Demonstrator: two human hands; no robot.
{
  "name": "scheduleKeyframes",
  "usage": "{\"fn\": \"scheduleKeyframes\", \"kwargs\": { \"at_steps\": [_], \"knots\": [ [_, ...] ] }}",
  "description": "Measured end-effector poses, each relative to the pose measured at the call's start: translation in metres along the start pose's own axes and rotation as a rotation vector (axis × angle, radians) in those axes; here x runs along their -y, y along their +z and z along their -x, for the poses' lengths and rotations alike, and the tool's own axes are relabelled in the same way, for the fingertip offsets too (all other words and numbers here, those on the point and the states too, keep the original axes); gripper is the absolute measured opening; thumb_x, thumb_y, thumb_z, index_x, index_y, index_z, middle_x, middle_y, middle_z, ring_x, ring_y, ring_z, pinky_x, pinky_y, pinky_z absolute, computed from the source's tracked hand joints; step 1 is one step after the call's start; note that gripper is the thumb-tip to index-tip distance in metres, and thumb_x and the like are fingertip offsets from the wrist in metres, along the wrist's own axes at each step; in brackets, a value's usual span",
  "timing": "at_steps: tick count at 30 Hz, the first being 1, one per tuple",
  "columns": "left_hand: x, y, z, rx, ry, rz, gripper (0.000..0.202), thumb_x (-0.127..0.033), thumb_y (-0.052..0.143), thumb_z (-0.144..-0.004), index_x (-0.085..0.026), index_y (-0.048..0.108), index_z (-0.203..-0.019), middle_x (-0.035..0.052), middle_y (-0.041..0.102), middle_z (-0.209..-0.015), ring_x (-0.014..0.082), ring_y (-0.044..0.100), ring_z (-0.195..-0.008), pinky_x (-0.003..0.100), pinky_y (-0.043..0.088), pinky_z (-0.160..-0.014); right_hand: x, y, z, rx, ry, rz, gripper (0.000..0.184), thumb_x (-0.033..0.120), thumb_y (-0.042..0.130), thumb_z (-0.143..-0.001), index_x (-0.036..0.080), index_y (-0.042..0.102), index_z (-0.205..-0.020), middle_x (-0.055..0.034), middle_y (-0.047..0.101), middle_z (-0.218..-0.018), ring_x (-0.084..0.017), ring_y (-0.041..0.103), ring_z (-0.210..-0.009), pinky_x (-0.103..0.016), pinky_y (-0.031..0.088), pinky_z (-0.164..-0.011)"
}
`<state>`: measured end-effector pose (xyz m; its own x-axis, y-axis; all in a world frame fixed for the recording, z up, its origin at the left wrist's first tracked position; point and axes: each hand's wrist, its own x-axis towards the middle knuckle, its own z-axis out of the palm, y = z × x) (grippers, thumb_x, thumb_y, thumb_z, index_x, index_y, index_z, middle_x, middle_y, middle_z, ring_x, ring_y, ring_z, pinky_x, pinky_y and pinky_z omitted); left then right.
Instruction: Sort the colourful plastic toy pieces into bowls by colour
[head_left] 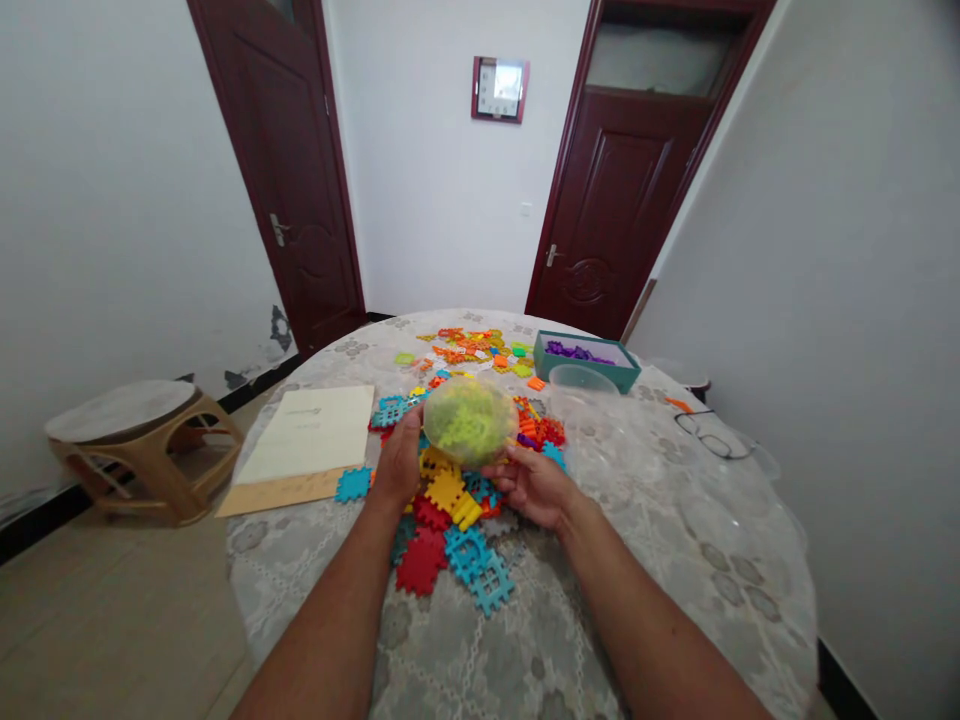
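Note:
Both my hands hold a clear round plastic container filled with lime-green pieces, tilted toward me above the round table. My left hand grips its left side and my right hand cups it from below on the right. Beneath the container lies a heap of interlocking plastic tiles in red, yellow, blue and orange.
A teal box with purple pieces stands at the back right, an empty clear bowl in front of it. More small coloured pieces lie at the far side. Paper sheets rest left, eyeglasses right. A wooden stool stands beside the table.

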<state>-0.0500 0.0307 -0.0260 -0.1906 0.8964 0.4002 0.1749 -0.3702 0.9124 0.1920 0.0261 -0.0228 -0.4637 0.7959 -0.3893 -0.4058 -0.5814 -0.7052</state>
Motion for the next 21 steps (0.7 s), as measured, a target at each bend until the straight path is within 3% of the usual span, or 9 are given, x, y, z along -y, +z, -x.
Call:
{"fn": "scheduleKeyframes", "kwargs": {
  "at_steps": [4, 10, 17, 21],
  "knots": [
    [0.006, 0.001, 0.003, 0.026, 0.079, -0.221, 0.068, -0.06, 0.027, -0.106, -0.018, 0.051, -0.153, 0.0121, 0.055, -0.156, 0.0273, 0.049, -0.147, 0.049, 0.034, -0.126, 0.0, -0.008, -0.001, 0.052, 0.044, -0.102, 0.02, 0.033, 0.049, -0.104, 0.016, 0.06, -0.104, -0.0098, 0.077, -0.08, -0.011, 0.06, -0.051, -0.015, 0.037, -0.042],
    [0.003, 0.003, 0.007, 0.111, 0.2, -0.526, 0.064, -0.051, 0.028, -0.107, -0.012, 0.046, -0.154, 0.0173, 0.048, -0.16, 0.0285, 0.042, -0.151, 0.05, 0.03, -0.128, 0.001, -0.02, 0.006, 0.144, 0.024, -0.267, 0.018, 0.034, 0.05, -0.105, 0.02, 0.059, -0.097, -0.0046, 0.073, -0.075, -0.011, 0.057, -0.051, -0.014, 0.036, -0.04],
    [-0.02, 0.015, 0.021, 0.154, 0.397, -0.748, 0.06, -0.051, 0.048, -0.102, -0.022, 0.046, -0.154, 0.0151, 0.051, -0.156, 0.0293, 0.044, -0.148, 0.051, 0.033, -0.126, 0.006, -0.023, 0.016, 0.175, -0.257, -0.233, 0.014, 0.038, 0.06, -0.098, 0.024, 0.062, -0.094, -0.0008, 0.069, -0.081, -0.011, 0.055, -0.059, -0.014, 0.033, -0.04],
    [-0.041, 0.027, 0.033, 0.332, 0.501, -0.86, 0.056, -0.057, 0.056, -0.097, -0.031, 0.056, -0.148, 0.0088, 0.048, -0.16, 0.0315, 0.036, -0.153, 0.053, 0.024, -0.129, 0.01, -0.019, 0.024, 0.169, -0.4, -0.209, 0.016, 0.041, 0.062, -0.098, 0.025, 0.063, -0.094, -0.0005, 0.064, -0.081, -0.011, 0.051, -0.062, -0.014, 0.034, -0.04]
  ]
}}
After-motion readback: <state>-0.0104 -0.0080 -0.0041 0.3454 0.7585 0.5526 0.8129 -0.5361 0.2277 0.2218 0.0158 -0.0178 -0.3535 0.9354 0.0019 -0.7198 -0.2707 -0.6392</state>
